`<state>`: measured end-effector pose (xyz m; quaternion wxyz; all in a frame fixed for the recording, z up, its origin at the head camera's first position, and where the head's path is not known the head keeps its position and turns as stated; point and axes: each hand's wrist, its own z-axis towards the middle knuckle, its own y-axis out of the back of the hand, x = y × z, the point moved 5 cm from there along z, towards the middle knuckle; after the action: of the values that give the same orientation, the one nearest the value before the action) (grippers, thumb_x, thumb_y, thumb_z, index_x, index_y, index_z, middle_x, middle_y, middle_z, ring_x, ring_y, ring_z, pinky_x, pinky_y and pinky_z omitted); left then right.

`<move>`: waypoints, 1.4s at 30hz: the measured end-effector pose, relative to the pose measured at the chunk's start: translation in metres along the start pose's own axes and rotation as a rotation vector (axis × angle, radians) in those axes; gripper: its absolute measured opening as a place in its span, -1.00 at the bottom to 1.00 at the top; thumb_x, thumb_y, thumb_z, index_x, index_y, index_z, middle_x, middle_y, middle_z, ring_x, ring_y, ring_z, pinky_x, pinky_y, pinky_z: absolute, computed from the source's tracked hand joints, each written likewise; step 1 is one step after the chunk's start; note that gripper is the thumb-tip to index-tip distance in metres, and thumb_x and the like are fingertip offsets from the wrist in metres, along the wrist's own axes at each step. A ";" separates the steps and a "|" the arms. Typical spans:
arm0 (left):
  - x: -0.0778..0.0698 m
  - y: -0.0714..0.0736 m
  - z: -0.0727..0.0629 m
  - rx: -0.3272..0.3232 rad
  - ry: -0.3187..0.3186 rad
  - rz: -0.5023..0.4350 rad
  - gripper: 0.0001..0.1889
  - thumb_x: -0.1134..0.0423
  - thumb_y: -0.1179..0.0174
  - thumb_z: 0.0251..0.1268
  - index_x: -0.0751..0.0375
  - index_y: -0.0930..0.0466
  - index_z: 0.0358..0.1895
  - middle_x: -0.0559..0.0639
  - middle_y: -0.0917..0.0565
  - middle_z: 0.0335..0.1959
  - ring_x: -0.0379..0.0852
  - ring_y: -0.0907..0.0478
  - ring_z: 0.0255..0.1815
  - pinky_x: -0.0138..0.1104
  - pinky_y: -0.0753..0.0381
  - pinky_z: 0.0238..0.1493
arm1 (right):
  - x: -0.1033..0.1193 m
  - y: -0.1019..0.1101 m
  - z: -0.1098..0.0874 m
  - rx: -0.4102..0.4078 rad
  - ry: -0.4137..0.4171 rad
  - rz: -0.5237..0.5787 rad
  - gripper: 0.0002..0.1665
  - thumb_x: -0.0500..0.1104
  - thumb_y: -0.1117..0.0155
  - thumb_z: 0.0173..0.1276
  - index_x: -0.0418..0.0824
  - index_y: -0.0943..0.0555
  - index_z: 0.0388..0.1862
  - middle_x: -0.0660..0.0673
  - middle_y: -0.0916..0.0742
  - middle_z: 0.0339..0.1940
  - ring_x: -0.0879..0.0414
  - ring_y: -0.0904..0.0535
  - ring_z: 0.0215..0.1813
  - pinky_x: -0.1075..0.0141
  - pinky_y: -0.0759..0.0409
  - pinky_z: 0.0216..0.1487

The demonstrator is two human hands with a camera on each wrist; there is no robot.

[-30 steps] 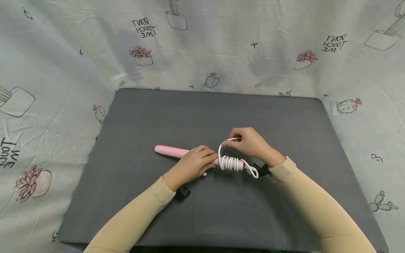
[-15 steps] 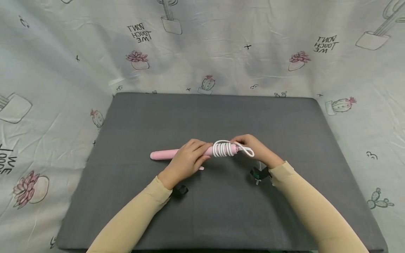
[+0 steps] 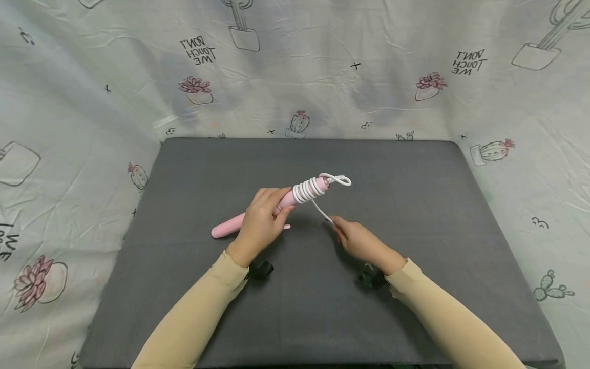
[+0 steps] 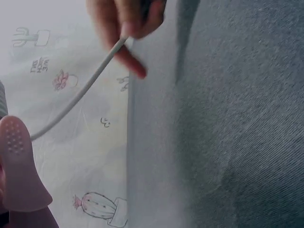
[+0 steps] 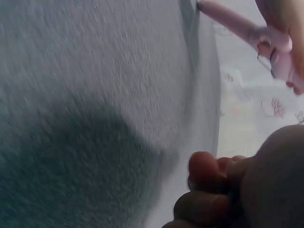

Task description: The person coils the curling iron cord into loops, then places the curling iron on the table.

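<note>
A pink curling iron [image 3: 228,225] slants up to the right in the head view, its handle end raised off the table. My left hand [image 3: 260,218] grips it around the middle. White cord [image 3: 309,190] is wound in several turns around the handle, and a loop of it sticks out past the end. Below the coils, a taut stretch of cord runs to my right hand [image 3: 361,245], which pinches it between thumb and fingers. The clamp lever [image 4: 21,166] shows large in the left wrist view. In the right wrist view, the barrel [image 5: 228,18] points away at the top.
A dark grey table [image 3: 295,318] lies under both hands. Patterned light cloth [image 3: 322,72] hangs behind it and at both sides. A small black camera [image 3: 261,270] sits under the left wrist, another black device [image 3: 371,277] under the right.
My right hand has carried the cord over the handle and down toward me, adding to the wrap. The iron's handle end has risen and tilted away, still in my left hand.
</note>
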<state>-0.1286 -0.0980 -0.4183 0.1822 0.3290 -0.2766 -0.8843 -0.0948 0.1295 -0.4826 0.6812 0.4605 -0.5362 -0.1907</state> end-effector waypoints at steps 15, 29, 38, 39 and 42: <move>0.014 -0.003 0.000 0.057 0.083 0.077 -0.60 0.18 -0.33 0.25 0.22 -0.58 0.13 0.03 -0.64 -0.07 -0.03 -0.48 0.00 -0.15 -0.48 0.03 | 0.061 0.024 -0.024 -0.114 0.240 -0.176 -0.78 -0.11 -0.21 0.41 0.04 -0.46 -0.47 0.22 -0.34 -0.63 0.32 -0.27 -0.58 0.40 -0.30 -0.53; 0.011 -0.020 -0.009 0.234 0.096 0.130 -0.60 0.17 -0.34 0.23 0.19 -0.59 0.11 0.03 -0.64 -0.06 -0.04 -0.49 0.00 -0.17 -0.50 0.01 | 0.098 0.050 -0.024 -0.237 0.480 -0.214 -0.95 -0.19 -0.19 0.38 -0.11 -0.57 -0.30 0.15 -0.47 -0.52 0.31 -0.32 -0.52 0.40 -0.38 -0.50; 0.002 -0.035 -0.020 0.302 0.035 0.133 -0.64 0.17 -0.32 0.26 0.17 -0.62 0.10 -0.02 -0.64 -0.10 -0.07 -0.49 0.00 -0.21 -0.50 0.03 | 0.116 0.053 -0.006 -0.229 0.516 -0.276 -0.93 -0.18 -0.33 0.33 -0.12 -0.59 -0.28 0.07 -0.57 -0.45 0.24 -0.41 -0.49 0.35 -0.45 -0.46; -0.001 -0.037 -0.022 0.309 0.013 0.132 -0.66 0.19 -0.31 0.27 0.18 -0.63 0.08 -0.02 -0.64 -0.10 -0.06 -0.49 0.00 -0.21 -0.50 0.03 | 0.117 0.056 -0.003 -0.228 0.513 -0.283 -0.93 -0.18 -0.34 0.32 -0.11 -0.60 -0.27 0.07 -0.56 -0.47 0.24 -0.40 -0.51 0.35 -0.44 -0.48; -0.010 -0.043 -0.027 0.336 -0.057 0.133 -0.75 0.21 -0.29 0.28 0.20 -0.65 -0.03 -0.01 -0.64 -0.12 -0.05 -0.50 -0.01 -0.22 -0.51 0.01 | 0.119 0.065 0.006 -0.218 0.491 -0.299 -0.93 -0.20 -0.33 0.32 -0.09 -0.64 -0.23 0.07 -0.55 -0.48 0.24 -0.37 -0.54 0.37 -0.40 -0.52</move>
<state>-0.1089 -0.0696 -0.4572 0.1750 0.3106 -0.4465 -0.8207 -0.0734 0.0702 -0.3627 0.8003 0.4907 -0.2582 -0.2280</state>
